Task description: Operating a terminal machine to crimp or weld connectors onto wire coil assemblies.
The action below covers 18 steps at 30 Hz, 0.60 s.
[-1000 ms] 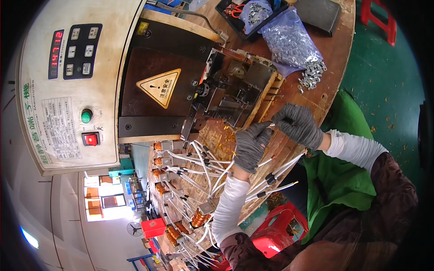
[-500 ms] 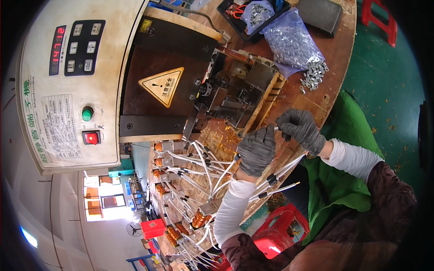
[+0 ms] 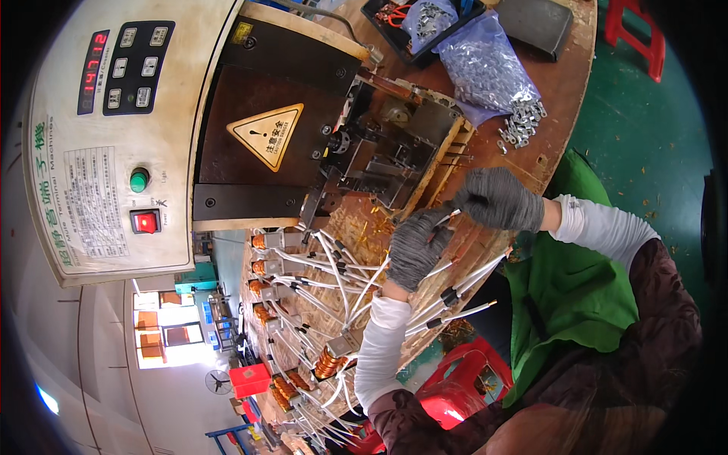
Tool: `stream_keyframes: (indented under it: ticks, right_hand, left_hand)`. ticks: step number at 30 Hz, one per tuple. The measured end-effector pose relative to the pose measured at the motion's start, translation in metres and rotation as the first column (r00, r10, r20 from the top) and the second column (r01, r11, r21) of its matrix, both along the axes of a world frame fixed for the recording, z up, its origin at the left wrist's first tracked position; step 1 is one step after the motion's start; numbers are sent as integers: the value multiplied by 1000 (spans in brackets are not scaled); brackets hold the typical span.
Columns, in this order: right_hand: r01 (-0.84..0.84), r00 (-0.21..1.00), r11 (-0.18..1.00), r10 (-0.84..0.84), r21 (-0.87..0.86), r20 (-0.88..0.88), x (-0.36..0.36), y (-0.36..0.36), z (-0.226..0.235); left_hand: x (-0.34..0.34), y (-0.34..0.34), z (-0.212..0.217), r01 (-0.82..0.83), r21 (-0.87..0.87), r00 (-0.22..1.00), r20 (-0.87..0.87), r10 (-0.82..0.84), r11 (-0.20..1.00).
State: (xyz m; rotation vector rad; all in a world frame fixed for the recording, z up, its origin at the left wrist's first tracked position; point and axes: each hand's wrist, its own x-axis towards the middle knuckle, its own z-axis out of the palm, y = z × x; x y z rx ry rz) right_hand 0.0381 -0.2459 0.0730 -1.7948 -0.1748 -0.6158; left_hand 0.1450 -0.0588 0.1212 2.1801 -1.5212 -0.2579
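Note:
My left hand [image 3: 415,249], in a grey knitted glove, is closed around a white wire [image 3: 454,214], whose short end shows between my two hands. My right hand [image 3: 500,199], gloved the same way, has its fingers pinched together at that end. What lies inside its grip is hidden; it may be a small metal piece. Both hands meet over the wooden table, just below the pressing head [image 3: 394,155] of a terminal crimping machine. More white wires [image 3: 455,296] with bare copper tips stick out beneath my left hand and wrist.
Loose silver terminals [image 3: 523,123] spill from a clear plastic bag [image 3: 481,68]. Beside it are a black tray [image 3: 415,54] and a dark flat box [image 3: 535,26]. Copper coils [image 3: 330,364] with white leads line the table. A red stool [image 3: 459,387] stands below the table edge.
My right hand has turned, its fingers curling more over the wire's end. My left hand has shifted slightly left and down. The whole view has drifted a little.

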Motion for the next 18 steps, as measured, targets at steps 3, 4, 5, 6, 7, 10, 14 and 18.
stream_keyframes:
  ticks: [3,4,5,6,7,10,14,18]
  right_hand:
    - [-65,989,987,84,149,-124,4,-2,1]
    - [-72,987,985,93,157,-131,5,-3,0]
    - [-69,986,986,91,153,-138,6,-3,-1]
    - [-51,996,996,56,79,-62,7,-3,-1]
    - [-17,1000,1000,17,-6,20,8,-2,-1]
    - [-2,992,998,10,-68,125,9,-1,-1]
    - [-21,989,995,36,-102,144,5,-1,1]
    - [-21,991,991,38,-135,126,1,-2,-3]
  left_hand:
    - [1,14,4,-157,18,978,-135,158,987]
    - [1,19,6,-195,5,966,-171,193,981]
    - [1,24,7,-235,-8,951,-209,228,972]
    - [2,27,7,-275,-19,933,-249,262,961]
    - [3,29,7,-246,-7,946,-218,239,969]
    - [5,30,8,-154,35,977,-147,157,987]
    - [8,17,16,-63,95,960,-265,86,993]
    - [12,0,24,-24,235,806,-571,158,972]
